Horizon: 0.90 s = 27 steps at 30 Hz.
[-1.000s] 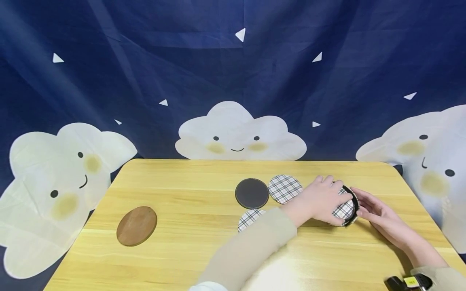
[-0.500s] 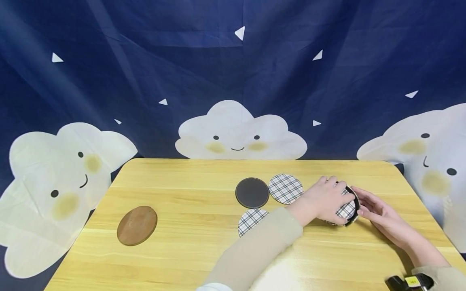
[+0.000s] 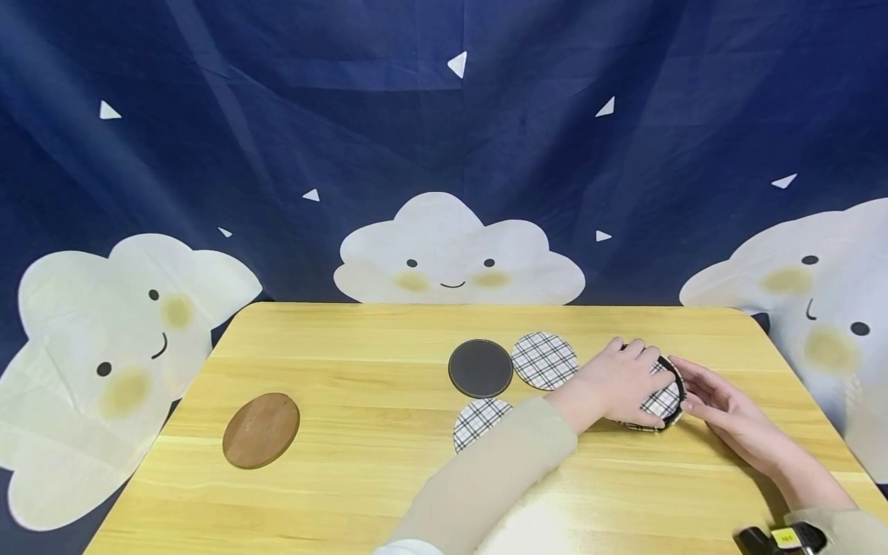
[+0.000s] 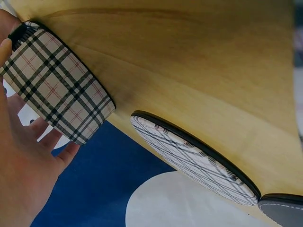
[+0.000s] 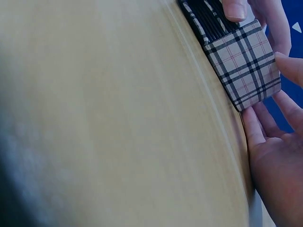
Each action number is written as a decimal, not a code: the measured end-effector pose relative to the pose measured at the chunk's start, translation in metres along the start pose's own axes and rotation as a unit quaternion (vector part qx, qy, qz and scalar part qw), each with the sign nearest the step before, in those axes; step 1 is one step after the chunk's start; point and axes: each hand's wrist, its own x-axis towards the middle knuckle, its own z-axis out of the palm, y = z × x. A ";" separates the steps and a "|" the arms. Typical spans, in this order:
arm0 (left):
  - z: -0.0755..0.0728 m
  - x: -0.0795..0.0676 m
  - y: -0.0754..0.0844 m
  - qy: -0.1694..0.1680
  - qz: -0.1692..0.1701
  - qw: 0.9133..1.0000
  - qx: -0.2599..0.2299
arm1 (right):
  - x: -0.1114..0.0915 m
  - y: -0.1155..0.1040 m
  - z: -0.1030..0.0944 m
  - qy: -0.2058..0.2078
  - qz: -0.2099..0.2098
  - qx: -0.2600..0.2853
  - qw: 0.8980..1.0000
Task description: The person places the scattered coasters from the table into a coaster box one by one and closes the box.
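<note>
A plaid coaster holder (image 3: 662, 402) with a dark rim stands toward the right of the table. From above, my left hand (image 3: 620, 381) grips it, fingers over the far side and thumb on the near side, covering much of it. My right hand (image 3: 728, 422) holds its right end between thumb and fingers. Close up in the right wrist view, black and plaid coaster edges (image 5: 208, 19) show packed in layers inside the holder, and the left thumb (image 5: 235, 9) touches them. The left wrist view shows the holder's plaid wall (image 4: 57, 87) in front of the left fingers.
Left of the hands lie a black coaster (image 3: 480, 368) and a plaid coaster (image 3: 544, 360), with another plaid coaster (image 3: 479, 420) partly under the left sleeve (image 3: 492, 470). A brown wooden disc (image 3: 260, 430) rests at the left. Behind the table (image 3: 361, 493) hangs a blue cloud-print curtain (image 3: 388, 139).
Over the first half second my left hand shifts slightly right and the sleeve uncovers more of the near plaid coaster. Since then almost nothing moves. The right hand stays in place.
</note>
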 end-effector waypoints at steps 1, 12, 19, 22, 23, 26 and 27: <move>0.000 0.000 0.000 0.000 0.000 1.000 -0.001 | 0.000 0.000 0.000 0.000 0.000 0.001 1.000; -0.001 -0.005 -0.003 0.002 -0.001 1.000 0.003 | 0.000 0.000 -0.001 -0.004 0.004 0.006 1.000; -0.001 -0.011 -0.010 0.014 0.003 1.000 -0.003 | 0.001 0.000 0.000 -0.001 -0.001 0.010 1.000; 0.000 -0.016 -0.015 0.014 0.006 1.000 -0.005 | 0.000 0.001 -0.001 0.000 0.005 0.012 1.000; 0.000 -0.018 -0.016 0.015 0.006 1.000 -0.005 | 0.000 0.002 -0.001 0.000 0.007 0.011 1.000; 0.001 -0.024 -0.022 0.017 0.006 1.000 -0.001 | 0.000 0.003 -0.002 0.001 0.009 0.011 1.000; 0.001 -0.026 -0.024 0.018 0.005 1.000 0.000 | 0.000 0.003 -0.002 0.002 0.009 0.010 1.000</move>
